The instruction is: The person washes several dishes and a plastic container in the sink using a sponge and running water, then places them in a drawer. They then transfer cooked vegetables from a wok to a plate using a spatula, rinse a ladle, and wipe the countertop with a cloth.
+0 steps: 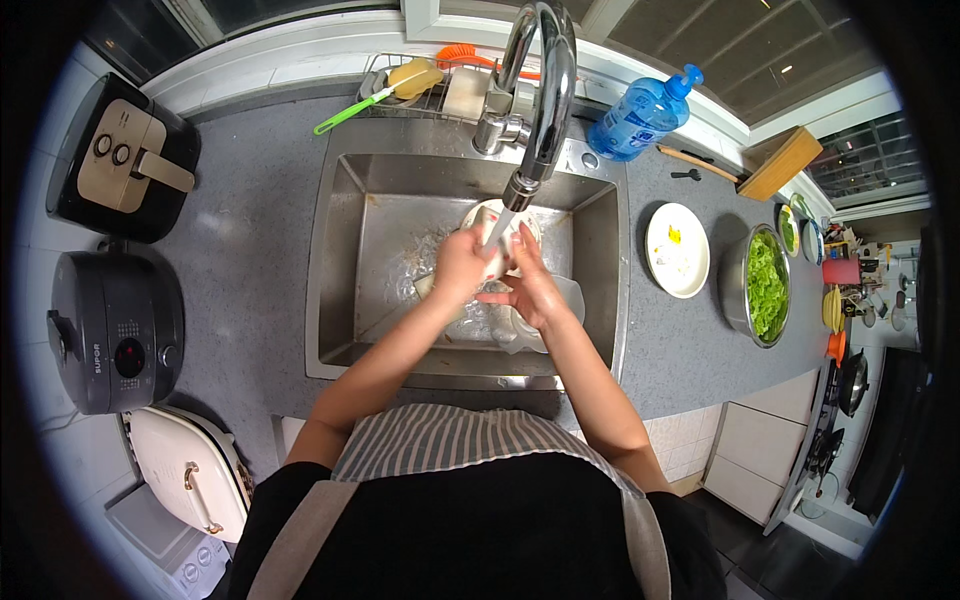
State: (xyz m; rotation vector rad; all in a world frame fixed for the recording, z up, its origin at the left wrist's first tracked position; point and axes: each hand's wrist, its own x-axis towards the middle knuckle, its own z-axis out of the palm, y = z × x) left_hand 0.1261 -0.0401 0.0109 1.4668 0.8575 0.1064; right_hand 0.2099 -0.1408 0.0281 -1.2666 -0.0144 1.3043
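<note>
Water runs from the chrome faucet [551, 112] onto a white dish with red marks [491, 225], blurred by motion, between my hands over the steel sink [390, 247]. My left hand [460, 262] grips the dish from its left side. On the right, my right hand [534, 289] has its fingers spread, the upper ones near or against the dish; contact is unclear. Behind the dish, a white plate [476, 216] lies in the sink. Translucent plastic containers [568, 300] are in the basin's right part, partly covered by my right hand and forearm.
Right of the sink stand a blue soap bottle [637, 120], a soiled white plate [679, 251] and a steel bowl of lettuce [735, 285]. A wire rack [431, 112] with brushes lies behind. An air fryer [120, 157] and a pressure cooker [116, 330] stand left.
</note>
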